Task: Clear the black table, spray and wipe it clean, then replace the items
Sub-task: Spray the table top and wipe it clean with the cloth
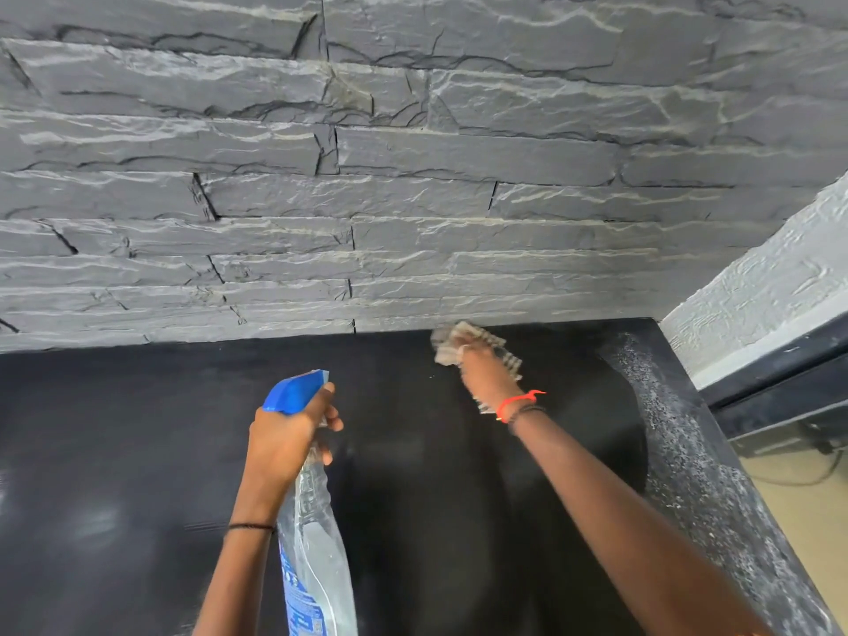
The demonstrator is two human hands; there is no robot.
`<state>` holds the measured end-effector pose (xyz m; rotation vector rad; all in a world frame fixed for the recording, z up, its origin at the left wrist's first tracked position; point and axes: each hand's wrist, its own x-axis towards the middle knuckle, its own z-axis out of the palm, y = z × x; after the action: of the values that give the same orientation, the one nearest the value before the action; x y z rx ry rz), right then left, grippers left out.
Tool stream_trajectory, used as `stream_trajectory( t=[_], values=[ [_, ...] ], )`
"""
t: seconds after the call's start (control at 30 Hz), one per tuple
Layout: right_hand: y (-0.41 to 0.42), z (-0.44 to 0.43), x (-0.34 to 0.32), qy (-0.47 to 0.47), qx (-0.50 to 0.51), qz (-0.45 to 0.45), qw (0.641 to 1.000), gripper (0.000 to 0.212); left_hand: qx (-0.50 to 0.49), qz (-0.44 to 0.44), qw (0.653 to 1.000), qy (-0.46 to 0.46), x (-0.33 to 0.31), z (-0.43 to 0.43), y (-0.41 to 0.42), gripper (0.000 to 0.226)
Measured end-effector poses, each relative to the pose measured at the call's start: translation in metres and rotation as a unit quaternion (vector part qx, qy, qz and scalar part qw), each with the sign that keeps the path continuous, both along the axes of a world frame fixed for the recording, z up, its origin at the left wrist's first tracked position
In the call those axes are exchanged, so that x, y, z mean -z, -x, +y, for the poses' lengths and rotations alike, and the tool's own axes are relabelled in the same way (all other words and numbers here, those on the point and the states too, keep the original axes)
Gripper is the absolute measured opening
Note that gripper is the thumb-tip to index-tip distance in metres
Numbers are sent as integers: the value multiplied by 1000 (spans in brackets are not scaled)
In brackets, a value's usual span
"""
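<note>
The black table [137, 429] fills the lower half of the head view and runs up to the stone wall. My left hand [282, 440] grips the neck of a clear spray bottle [316, 553] with a blue trigger head, held above the table's middle. My right hand [482, 374] presses a pale striped cloth [452, 342] onto the table's far right part, close to the wall; the cloth is blurred. A band of white speckles [679, 452] lies along the table's right side, next to a darker smooth patch.
A grey stone-pattern wall [367, 176] stands right behind the table. A white textured wall [771, 277] and a dark ledge [780, 387] border the right side. Beige floor with a cable [798, 479] shows beyond the table's right edge.
</note>
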<state>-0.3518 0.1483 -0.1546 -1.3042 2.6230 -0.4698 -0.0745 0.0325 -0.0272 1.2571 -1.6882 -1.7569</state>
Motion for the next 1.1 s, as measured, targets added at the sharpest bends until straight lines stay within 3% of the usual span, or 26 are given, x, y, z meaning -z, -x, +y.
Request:
stream_trajectory(
  t=[0.2, 0.33, 0.47, 0.57, 0.7, 0.8, 0.87, 1.1],
  values=[
    [104, 114, 7, -13, 119, 19, 993, 34, 19, -7, 1000, -13, -5, 11, -2, 26],
    [137, 113, 76, -46, 132, 11, 990, 32, 40, -4, 999, -8, -15, 25, 4, 21],
    [43, 87, 49, -34, 93, -33, 995, 43, 67, 5, 998, -2, -26, 43, 19, 18],
    [-49, 93, 3, -22, -4, -30, 999, 51, 88, 13, 996, 6, -32, 59, 30, 19],
    [-116, 146, -3, 11, -134, 36, 990, 61, 119, 14, 993, 11, -38, 85, 44, 22],
    [-128, 193, -18, -26, -165, 43, 985, 64, 145, 11, 989, 10, -37, 105, 54, 22],
    [-109, 215, -19, -59, -141, 70, 986, 68, 158, 9, 987, 10, -35, 119, 61, 21],
    [-62, 255, -15, -72, 80, -12, 994, 70, 209, -22, 978, 6, -30, 161, 106, 25]
  ],
)
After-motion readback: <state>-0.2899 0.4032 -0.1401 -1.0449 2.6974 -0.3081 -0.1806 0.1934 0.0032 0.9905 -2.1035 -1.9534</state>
